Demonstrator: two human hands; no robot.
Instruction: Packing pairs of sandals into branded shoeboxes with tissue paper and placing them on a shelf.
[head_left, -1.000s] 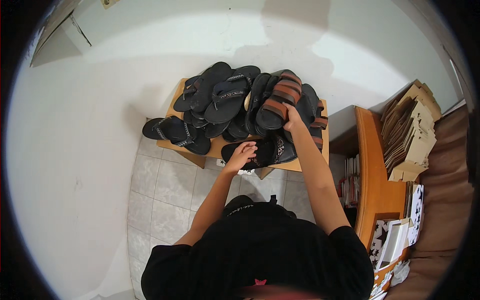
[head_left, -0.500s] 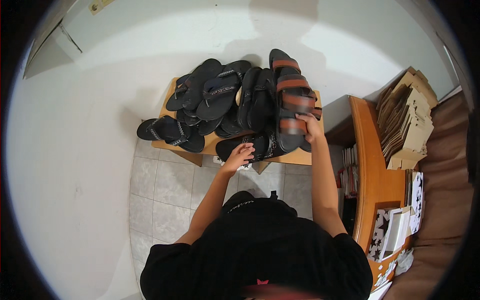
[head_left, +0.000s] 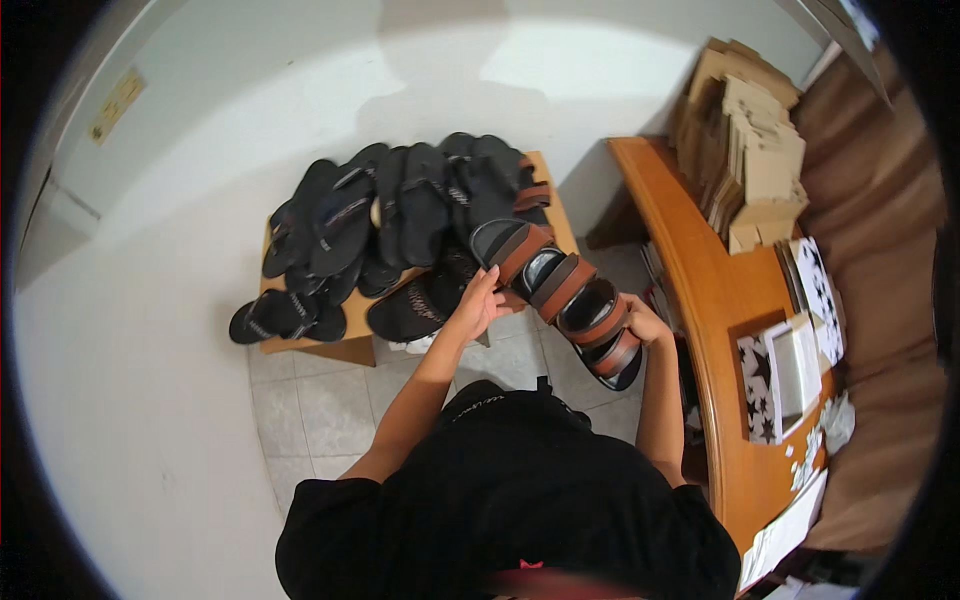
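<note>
I hold a black sandal with brown straps [head_left: 560, 290] between both hands, lifted off the pile and angled toward the lower right. My left hand [head_left: 478, 302] grips its near end by the low wooden table [head_left: 352, 340]. My right hand [head_left: 640, 322] holds the far end near the curved desk. A heap of black sandals [head_left: 390, 215] covers the table, and another brown-strapped sandal [head_left: 532, 192] rests at the heap's right edge.
A curved wooden desk [head_left: 700, 300] runs along the right, bearing stacked cardboard sheets [head_left: 745, 150], star-patterned boxes [head_left: 790, 360] and paper. Grey tiled floor [head_left: 320, 420] lies below the table. A white wall is behind the table.
The brown-strapped sandal has come off the top of the pile and swung down to the right. My left hand has moved from the black sandals onto it.
</note>
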